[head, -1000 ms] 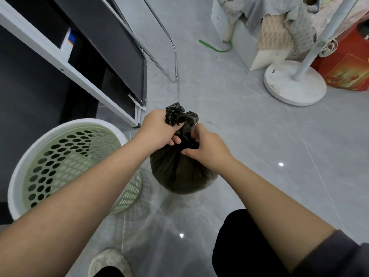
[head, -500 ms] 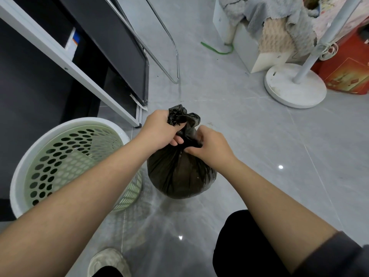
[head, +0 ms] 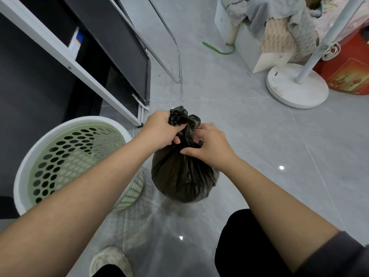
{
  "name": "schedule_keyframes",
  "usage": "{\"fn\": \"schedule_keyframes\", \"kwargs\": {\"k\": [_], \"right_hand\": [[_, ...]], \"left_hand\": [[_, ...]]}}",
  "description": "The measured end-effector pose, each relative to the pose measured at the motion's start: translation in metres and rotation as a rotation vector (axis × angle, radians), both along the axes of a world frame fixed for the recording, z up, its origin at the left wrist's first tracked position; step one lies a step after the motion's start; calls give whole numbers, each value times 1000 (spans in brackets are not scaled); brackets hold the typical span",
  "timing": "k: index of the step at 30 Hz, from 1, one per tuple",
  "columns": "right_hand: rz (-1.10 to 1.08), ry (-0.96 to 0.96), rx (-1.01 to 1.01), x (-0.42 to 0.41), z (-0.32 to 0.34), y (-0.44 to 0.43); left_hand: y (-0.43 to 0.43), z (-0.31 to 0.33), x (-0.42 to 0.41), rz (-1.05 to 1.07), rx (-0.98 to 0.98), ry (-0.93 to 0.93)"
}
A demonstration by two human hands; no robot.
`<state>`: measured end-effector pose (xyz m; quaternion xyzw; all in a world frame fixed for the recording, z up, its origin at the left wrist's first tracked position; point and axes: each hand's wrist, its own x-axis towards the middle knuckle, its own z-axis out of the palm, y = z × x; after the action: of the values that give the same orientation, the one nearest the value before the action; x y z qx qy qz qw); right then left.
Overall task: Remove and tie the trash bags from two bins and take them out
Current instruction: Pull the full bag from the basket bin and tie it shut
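A full black trash bag [head: 179,176] sits on the grey tiled floor in the middle of the view. My left hand [head: 159,128] grips its bunched neck, with the crumpled top sticking up past my fist. My right hand [head: 209,148] pinches the neck from the right side, fingers curled into the plastic just below the bunch. To the left stands a pale green perforated bin [head: 65,156] with a white rim, and no bag is in it.
A white-framed dark desk and a flat dark panel [head: 123,62] stand at the left. A chrome tube frame [head: 177,56] rises behind the bag. A round white fan base [head: 295,88], a white box with cloths and a red box are at the far right. My shoe [head: 111,260] is below.
The bag's neck has been drawn tighter and the bag has shifted slightly. My right fingers have moved round the neck; my left hand keeps its grip.
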<state>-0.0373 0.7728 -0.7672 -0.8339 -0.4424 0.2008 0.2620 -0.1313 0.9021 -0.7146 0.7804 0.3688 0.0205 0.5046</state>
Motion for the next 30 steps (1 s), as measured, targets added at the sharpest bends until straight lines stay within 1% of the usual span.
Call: {"fn": "schedule_keyframes", "kwargs": {"k": [3,6,11,14,18,23,27,30], "right_hand": [[-30,18,-17,-1,2,-1],[-65,65,31,-1,3,-3],[-9,48,0,-1,-2,-3],[-37,28,72,0,-5,-4],[-12,90,103,-4,-1,-3],[-52,170,145,-3,0,-4],[-1,81,84,-4,0,-1],[-34,-2,113,-2,-2,-1]], "left_hand": [[0,-1,0,4,16,2],[-1,0,-1,9,0,-10],[0,6,0,4,-1,-20],[0,10,-2,8,-1,-26],[-1,11,-3,-3,8,-15],[0,13,-5,-2,-24,-32],[0,15,-6,-3,-27,-26],[1,15,-8,4,-30,-16]]}}
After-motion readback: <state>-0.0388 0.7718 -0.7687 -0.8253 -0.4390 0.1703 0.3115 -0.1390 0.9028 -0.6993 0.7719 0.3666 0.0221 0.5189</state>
